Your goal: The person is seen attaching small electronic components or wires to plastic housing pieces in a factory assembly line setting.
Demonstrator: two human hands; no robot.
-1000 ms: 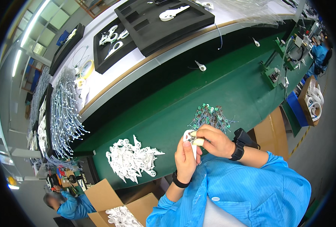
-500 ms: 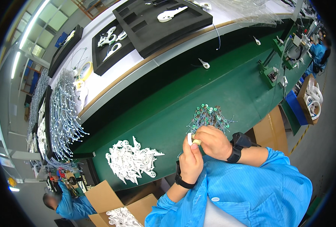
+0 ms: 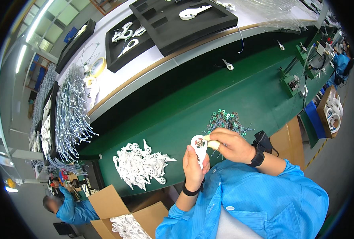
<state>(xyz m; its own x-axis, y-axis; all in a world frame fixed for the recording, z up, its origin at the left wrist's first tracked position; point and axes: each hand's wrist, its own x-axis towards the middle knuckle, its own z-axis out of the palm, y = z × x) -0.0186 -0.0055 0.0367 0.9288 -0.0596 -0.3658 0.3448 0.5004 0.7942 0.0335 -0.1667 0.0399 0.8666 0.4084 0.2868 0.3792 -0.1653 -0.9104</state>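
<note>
My left hand (image 3: pixel 193 170) grips a white plastic housing (image 3: pixel 198 142) by its narrow lower part. Its round head faces up, and a copper-coloured, coil-like piece shows inside. My right hand (image 3: pixel 233 146), with pale yellow covers on its fingertips, is pinched at the right rim of that head. Whatever may be between those fingertips is hidden. Just beyond my hands lies a heap of small wired parts (image 3: pixel 226 121) with green round ends. A pile of similar white housings (image 3: pixel 139 164) rests on the green bench (image 3: pixel 185 119) to the left.
A raised shelf (image 3: pixel 145 69) carries black foam trays (image 3: pixel 177 30) and hanging bundles of thin wires (image 3: pixel 71 115). Two loose white housings lie under it. An open carton (image 3: pixel 109 201) of white parts stands lower left. Green bench fixtures (image 3: pixel 292 81) are at right. Other people work farther off.
The white housing has turned from edge-on to show its round open face. My right hand has shifted slightly right and down to the rim. The whole view has moved a little.
</note>
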